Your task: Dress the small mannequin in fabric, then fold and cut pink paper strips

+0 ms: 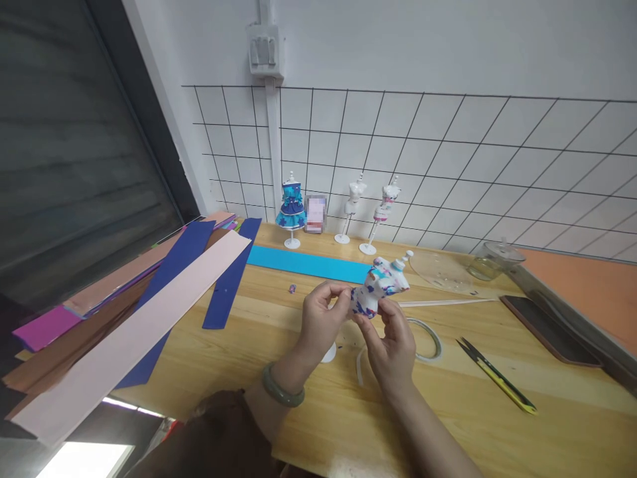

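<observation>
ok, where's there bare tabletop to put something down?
Front right, between the right forearm and the yellow-and-black tool; also left, between the navy strip and left hand. Crowded: far left, with overlapping strips; the back, with standing dress forms; beside the right hand, with the tape roll.

Wooden table (448, 431): light-blue strip (308, 264), blue-dressed miniature mannequin (291, 206) standing at back, tape roll (438, 344), yellow-black pointed tool (497, 378), dark slab (547, 330).
</observation>
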`<state>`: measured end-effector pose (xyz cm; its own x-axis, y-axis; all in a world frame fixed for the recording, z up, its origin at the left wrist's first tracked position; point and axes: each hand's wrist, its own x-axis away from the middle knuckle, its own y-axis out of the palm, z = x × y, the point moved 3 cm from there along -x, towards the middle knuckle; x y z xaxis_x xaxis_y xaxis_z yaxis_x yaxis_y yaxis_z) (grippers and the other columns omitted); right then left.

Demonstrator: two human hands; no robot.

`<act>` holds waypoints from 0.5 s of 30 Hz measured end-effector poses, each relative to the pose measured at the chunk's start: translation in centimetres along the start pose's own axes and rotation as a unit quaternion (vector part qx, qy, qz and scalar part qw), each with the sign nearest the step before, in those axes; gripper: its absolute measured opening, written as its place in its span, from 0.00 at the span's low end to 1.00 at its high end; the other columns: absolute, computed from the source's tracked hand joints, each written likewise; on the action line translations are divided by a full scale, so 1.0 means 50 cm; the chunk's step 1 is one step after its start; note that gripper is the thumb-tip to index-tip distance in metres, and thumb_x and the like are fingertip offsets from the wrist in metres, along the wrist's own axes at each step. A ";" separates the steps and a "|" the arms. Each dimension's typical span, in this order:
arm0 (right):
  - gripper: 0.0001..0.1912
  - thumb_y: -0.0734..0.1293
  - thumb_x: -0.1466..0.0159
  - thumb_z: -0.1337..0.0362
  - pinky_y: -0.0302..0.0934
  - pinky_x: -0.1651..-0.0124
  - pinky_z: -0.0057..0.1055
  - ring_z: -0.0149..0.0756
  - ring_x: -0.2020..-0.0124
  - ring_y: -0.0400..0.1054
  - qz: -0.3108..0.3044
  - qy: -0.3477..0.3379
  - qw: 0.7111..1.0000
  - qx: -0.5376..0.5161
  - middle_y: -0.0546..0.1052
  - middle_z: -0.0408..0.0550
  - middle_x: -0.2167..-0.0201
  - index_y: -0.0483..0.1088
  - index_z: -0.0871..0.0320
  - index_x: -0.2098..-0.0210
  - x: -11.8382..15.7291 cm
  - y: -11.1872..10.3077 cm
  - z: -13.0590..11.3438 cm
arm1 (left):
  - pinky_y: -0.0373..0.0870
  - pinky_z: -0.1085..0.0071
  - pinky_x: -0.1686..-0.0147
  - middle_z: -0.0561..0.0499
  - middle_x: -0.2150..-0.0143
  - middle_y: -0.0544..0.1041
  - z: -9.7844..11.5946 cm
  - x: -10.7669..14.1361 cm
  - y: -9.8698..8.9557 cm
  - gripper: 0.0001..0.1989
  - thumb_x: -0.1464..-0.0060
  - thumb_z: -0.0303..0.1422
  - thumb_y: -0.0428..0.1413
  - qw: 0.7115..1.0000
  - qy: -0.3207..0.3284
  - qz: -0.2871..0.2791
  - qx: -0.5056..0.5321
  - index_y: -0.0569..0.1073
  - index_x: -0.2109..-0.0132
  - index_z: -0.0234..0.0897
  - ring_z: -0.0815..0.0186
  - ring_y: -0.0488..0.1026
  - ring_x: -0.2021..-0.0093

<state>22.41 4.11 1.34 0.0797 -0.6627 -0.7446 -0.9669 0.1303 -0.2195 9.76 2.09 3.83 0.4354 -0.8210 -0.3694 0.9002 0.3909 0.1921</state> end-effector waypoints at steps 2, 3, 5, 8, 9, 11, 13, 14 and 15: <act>0.15 0.68 0.43 0.63 0.63 0.59 0.39 0.38 0.61 0.66 0.000 0.002 1.000 -0.007 0.70 0.48 0.63 0.64 0.55 0.57 0.000 0.000 0.002 | 0.68 0.70 0.61 0.47 0.67 0.75 0.001 0.000 0.000 0.07 0.50 0.33 0.55 1.000 -0.007 -0.008 0.009 0.73 0.69 0.33 0.66 0.72 0.64; 0.15 0.68 0.43 0.63 0.63 0.59 0.38 0.38 0.61 0.66 0.000 0.001 1.000 -0.008 0.70 0.48 0.63 0.64 0.55 0.56 -0.001 0.000 0.001 | 0.68 0.70 0.61 0.47 0.67 0.75 0.002 -0.001 0.000 0.07 0.50 0.34 0.56 1.000 -0.008 -0.014 0.012 0.73 0.68 0.33 0.66 0.72 0.64; 0.15 0.67 0.43 0.64 0.63 0.59 0.38 0.38 0.61 0.66 -0.001 -0.005 1.000 -0.004 0.70 0.48 0.63 0.64 0.55 0.56 -0.003 -0.001 -0.003 | 0.68 0.71 0.62 0.48 0.68 0.75 0.003 -0.001 0.000 0.07 0.51 0.34 0.56 1.000 -0.007 -0.021 0.017 0.73 0.69 0.33 0.67 0.71 0.65; 0.14 0.67 0.42 0.64 0.62 0.59 0.38 0.39 0.60 0.66 0.004 -0.027 0.999 0.018 0.70 0.49 0.62 0.64 0.55 0.57 -0.007 -0.003 -0.017 | 0.68 0.71 0.63 0.49 0.69 0.74 0.001 -0.002 -0.001 0.06 0.52 0.33 0.57 0.999 -0.009 -0.020 0.026 0.73 0.70 0.33 0.68 0.71 0.66; 0.14 0.67 0.42 0.64 0.62 0.59 0.38 0.39 0.60 0.66 0.007 -0.035 0.999 0.024 0.70 0.49 0.62 0.64 0.55 0.57 -0.008 -0.003 -0.022 | 0.68 0.72 0.63 0.50 0.69 0.74 0.000 -0.003 -0.001 0.05 0.52 0.32 0.57 0.999 -0.010 -0.016 0.028 0.73 0.70 0.34 0.68 0.71 0.66; 0.13 0.66 0.41 0.63 0.62 0.58 0.38 0.39 0.60 0.66 0.008 -0.047 0.998 0.030 0.71 0.49 0.62 0.64 0.55 0.57 -0.011 -0.003 -0.030 | 0.68 0.72 0.63 0.50 0.69 0.74 -0.003 -0.004 -0.002 0.05 0.52 0.32 0.57 0.999 -0.009 -0.008 0.029 0.73 0.70 0.34 0.68 0.71 0.66; 0.14 0.66 0.41 0.64 0.62 0.58 0.38 0.38 0.60 0.66 0.003 -0.050 0.998 0.030 0.71 0.49 0.62 0.63 0.55 0.56 -0.013 -0.001 -0.032 | 0.68 0.72 0.63 0.50 0.69 0.75 -0.005 -0.006 -0.002 0.04 0.52 0.31 0.57 1.000 -0.008 0.001 0.026 0.72 0.70 0.34 0.68 0.71 0.66; 0.14 0.66 0.41 0.64 0.62 0.58 0.37 0.38 0.60 0.66 0.002 -0.049 0.998 0.027 0.70 0.49 0.62 0.63 0.54 0.56 -0.013 -0.001 -0.031 | 0.68 0.72 0.63 0.50 0.69 0.75 -0.006 -0.006 -0.002 0.04 0.52 0.31 0.57 1.000 -0.008 0.003 0.025 0.72 0.70 0.34 0.68 0.71 0.66; 0.15 0.67 0.41 0.65 0.62 0.58 0.37 0.37 0.60 0.66 0.002 -0.045 0.999 0.022 0.70 0.49 0.62 0.63 0.54 0.55 -0.012 0.000 -0.028 | 0.68 0.72 0.63 0.50 0.70 0.75 -0.007 -0.006 -0.002 0.05 0.51 0.31 0.57 1.000 -0.008 0.005 0.024 0.72 0.70 0.34 0.68 0.71 0.66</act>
<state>22.05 3.47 2.68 0.0997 -0.5929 -0.7991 -0.9555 0.1669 -0.2431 9.56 2.45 3.61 0.4432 -0.8243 -0.3523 0.8942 0.3790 0.2382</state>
